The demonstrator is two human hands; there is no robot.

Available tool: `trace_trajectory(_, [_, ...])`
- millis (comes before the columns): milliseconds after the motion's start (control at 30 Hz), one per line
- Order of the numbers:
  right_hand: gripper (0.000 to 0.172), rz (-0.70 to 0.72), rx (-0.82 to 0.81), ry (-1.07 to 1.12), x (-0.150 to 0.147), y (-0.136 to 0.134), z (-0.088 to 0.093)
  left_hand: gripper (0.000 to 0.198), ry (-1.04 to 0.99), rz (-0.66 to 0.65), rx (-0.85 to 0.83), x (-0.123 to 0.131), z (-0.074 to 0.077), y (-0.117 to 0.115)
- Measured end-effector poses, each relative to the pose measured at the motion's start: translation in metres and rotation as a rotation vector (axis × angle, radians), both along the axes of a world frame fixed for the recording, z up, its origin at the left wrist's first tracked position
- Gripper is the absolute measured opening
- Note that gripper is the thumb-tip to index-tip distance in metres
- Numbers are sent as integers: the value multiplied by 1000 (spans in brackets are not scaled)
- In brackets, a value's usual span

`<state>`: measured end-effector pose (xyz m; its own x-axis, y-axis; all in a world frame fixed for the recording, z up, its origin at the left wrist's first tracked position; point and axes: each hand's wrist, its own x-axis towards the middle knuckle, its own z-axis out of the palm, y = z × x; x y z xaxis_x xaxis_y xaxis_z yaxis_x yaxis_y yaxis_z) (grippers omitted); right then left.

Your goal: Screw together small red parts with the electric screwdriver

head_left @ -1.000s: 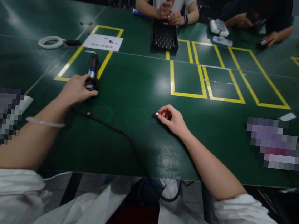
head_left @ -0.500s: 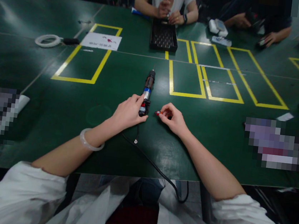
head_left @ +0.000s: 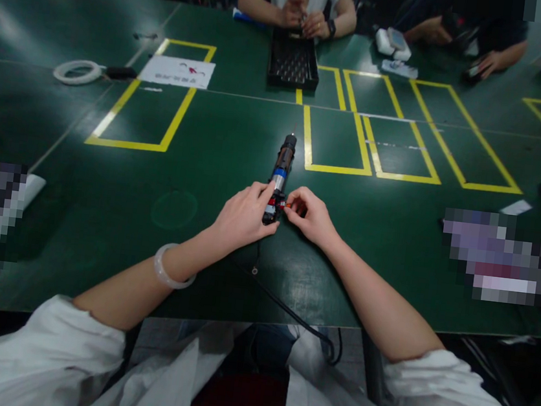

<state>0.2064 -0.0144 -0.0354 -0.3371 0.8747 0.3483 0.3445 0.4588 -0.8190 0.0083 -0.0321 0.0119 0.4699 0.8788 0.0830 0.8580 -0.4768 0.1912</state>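
An electric screwdriver with its inner parts bare (head_left: 284, 156) lies on the green table, its thin bit pointing away from me. My left hand (head_left: 245, 212) is closed around its rear end, and the palm hides part of it. Between the thumb and fingertips of my right hand (head_left: 312, 215) is a small red-and-orange part (head_left: 288, 206), which meets the right side of the screwdriver's rear end; whether it is seated cannot be told. A short wire with a ring terminal (head_left: 255, 271) hangs from the rear, beside a black cord (head_left: 288, 308) running over the table edge.
Across the table, a person's hands (head_left: 304, 19) work above a black tray (head_left: 293, 62) of small parts. Yellow tape outlines mark the tabletop. A paper sheet (head_left: 176, 72) and a white cable coil (head_left: 77, 72) lie at the far left. Blurred-out objects lie on both sides.
My left hand has shifted right with the screwdriver, closing the gap to the small red-and-orange part. My right hand has stayed nearly in place, and its part now meets the screwdriver.
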Motion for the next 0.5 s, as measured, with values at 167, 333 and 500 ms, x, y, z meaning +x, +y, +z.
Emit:
trace_trajectory(167, [6, 38, 37, -63, 2, -1, 2, 69, 39, -6, 22, 1, 0, -6])
trace_trajectory(333, [2, 62, 11, -55, 6, 0, 3, 73, 61, 16, 18, 1, 1, -8])
trace_trajectory(500, [4, 35, 27, -56, 6, 0, 2, 74, 75, 30, -1, 3, 3, -9])
